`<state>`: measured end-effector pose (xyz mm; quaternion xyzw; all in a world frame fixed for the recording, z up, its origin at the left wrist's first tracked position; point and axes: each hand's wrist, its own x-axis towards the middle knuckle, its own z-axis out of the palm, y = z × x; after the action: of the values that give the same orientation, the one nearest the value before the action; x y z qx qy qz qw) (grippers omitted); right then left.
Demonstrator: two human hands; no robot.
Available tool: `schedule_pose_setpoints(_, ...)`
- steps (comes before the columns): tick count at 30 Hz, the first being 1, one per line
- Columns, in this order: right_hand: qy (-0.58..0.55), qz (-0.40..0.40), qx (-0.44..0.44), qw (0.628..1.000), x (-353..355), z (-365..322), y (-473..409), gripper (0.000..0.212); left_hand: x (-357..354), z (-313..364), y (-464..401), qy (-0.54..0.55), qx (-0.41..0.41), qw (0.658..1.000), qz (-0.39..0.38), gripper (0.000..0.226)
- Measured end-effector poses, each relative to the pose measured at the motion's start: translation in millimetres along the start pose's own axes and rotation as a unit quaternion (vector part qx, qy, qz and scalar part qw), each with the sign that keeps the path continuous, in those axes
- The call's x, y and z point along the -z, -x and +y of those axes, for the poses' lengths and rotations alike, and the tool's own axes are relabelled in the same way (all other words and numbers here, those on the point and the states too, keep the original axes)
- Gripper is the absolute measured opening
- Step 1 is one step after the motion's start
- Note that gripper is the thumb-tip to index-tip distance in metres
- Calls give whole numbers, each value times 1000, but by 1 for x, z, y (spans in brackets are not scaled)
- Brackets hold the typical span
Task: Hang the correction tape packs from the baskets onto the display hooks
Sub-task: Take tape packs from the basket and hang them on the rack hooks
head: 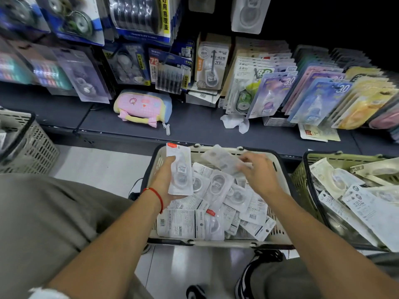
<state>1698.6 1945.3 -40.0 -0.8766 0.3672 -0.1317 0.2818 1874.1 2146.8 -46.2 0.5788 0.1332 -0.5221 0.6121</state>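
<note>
gripping one pack (pixel 180 169) upright, left hand (pixel 166 182) looks secure; right hand (pixel 258 171) pinches another pack (pixel 222 159) by its edge (blurry). slick plastic could slip back into the centre basket (pixel 278 230) w/ the pile.

The pack (pixel 180 169) in my left hand (pixel 165 182) is white and clear with a small red tab at its top. A thin red string (pixel 155 196) circles that wrist. The basket (pixel 278 231) in front of me is cream with a lattice of holes. On the dark grey shelf (pixel 194 126) lies a pouch (pixel 143 107) in pink check, yellow and blue.
</note>
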Motion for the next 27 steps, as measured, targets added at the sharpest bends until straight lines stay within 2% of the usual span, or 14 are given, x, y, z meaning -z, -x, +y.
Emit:
schedule_pose_setpoints(2, -90, 1, 79, 993, 2, -18, 1, 15, 3, 1, -3, 10, 42, 996, -80, 56)
schedule_pose_setpoints(4, -109, 0, 167, 980, -7, -34, 3, 18, 8, 1, -4, -22, 56, 985, -163, 57)
schedule_pose_setpoints(6, -85, -8, 230, 970, -19, -41, 4, 21, 14, -1, -4, -57, 52, 978, -196, 51)
schedule_pose_setpoints(8, -77, -22, 230, 970, -27, -36, 2, 25, 21, -3, -4, -47, 45, 977, -201, 45)
schedule_pose_setpoints(10, -65, -45, 178, 981, -35, -25, 1, 34, 25, -3, -4, -37, 34, 980, -190, 45)
schedule_pose_setpoints(12, -35, -89, 85, 992, -47, -8, -1, 42, 25, -3, -6, -43, 17, 987, -151, 44)
schedule_pose_setpoints(14, 11, -163, -6, 987, -61, 10, -2, 51, 27, -6, -7, -21, 1, 995, -97, 37)
schedule_pose_setpoints(16, 42, -224, -58, 972, -75, 22, 3, 64, 28, -10, -6, 4, -11, 997, -71, 38)
schedule_pose_setpoints(20, 97, -196, -100, 971, -93, 33, 11, 83, 28, -11, -3, 5, -17, 999, -43, 53)
schedule_pose_setpoints(21, 69, -195, -127, 970, -90, 36, 9, 90, 28, -11, -3, 10, -20, 999, -41, 54)
schedule_pose_setpoints(23, -66, -199, -191, 959, -75, 48, 3, 97, 28, -11, -3, 24, -31, 999, -35, 50)
schedule_pose_setpoints(25, -202, -191, -232, 932, -53, 63, 1, 83, 26, -13, -3, 40, -48, 997, -36, 42)
schedule_pose_setpoints(27, -285, -151, -267, 908, -33, 75, 3, 65, 23, -15, -4, 39, -63, 996, -46, 40)
